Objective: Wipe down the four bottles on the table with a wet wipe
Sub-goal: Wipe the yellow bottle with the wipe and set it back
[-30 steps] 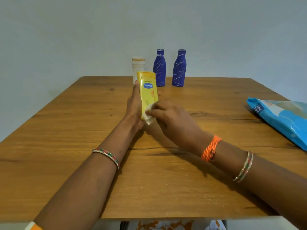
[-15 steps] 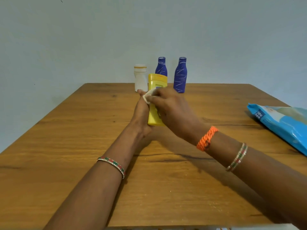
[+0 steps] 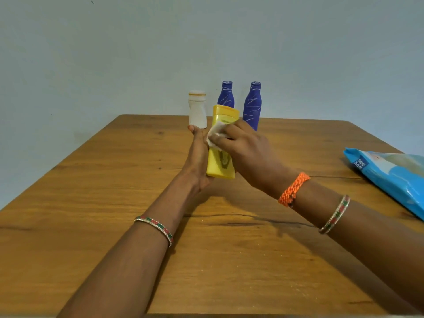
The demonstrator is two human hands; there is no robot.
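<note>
left hand (image 3: 197,157): nearest thing doing real work. It's cupped along the left side of the yellow bottle (image 3: 221,161), fingers wrapped round behind it from what I can see. Looks like it's there to brace the bottle so my wiping doesn't shove it around.
right hand (image 3: 243,148): fingers curled down, pinching the wet wipe (image 3: 215,134) flat against the bottle's front, up near the cap end.
yellow bottle: lifted off the table (image 3: 114,226), tilted away from me, base toward me. I'd guess that angle is to get the wipe along the whole face.
wet wipe: bunched small and white, sandwiched between fingertips and bottle, so only part of it shows.
wipes pack (image 3: 394,177): blue, lying flat at the right edge, well apart from my hands. Handy if I need a fresh one.
white bottle (image 3: 197,110): upright at the far edge, left of the row.
left blue bottle (image 3: 226,95): upright, partly hidden behind the yellow one.
right blue bottle (image 3: 252,104): upright just beside it. Can't tell whether these three have been wiped.
</note>
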